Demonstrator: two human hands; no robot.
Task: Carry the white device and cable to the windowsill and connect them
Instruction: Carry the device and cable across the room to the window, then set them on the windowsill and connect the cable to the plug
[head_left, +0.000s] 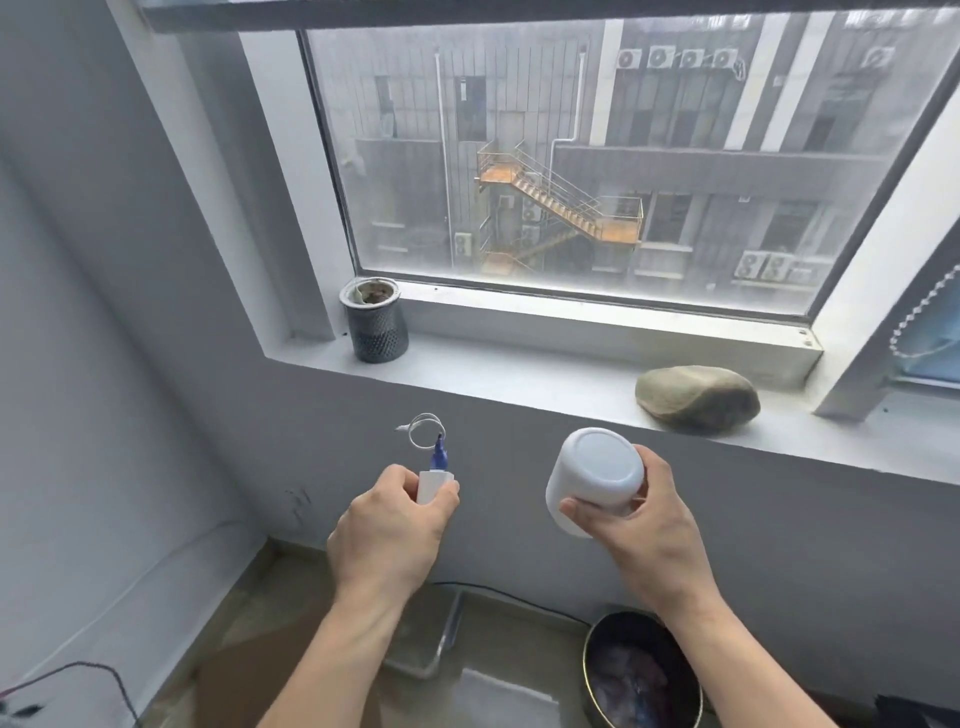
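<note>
My right hand (641, 525) grips a white rounded device (595, 475), tipped so its flat round face points up at me. In my left hand (387, 525) is a white plug block (432, 486) with a blue connector and a thin white cable (423, 428) that curls in a small loop above it. Both hands hover in front of the grey wall, just below the white windowsill (519, 371). The device and the cable are apart, with a gap of about a hand's width between them.
A dark perforated metal cup (375, 325) stands at the sill's left end. A large grey-brown stone (698, 397) lies on the sill to the right. On the floor below are a grey tray (441, 647), a round dark bin (641, 675) and a black wire (104, 675).
</note>
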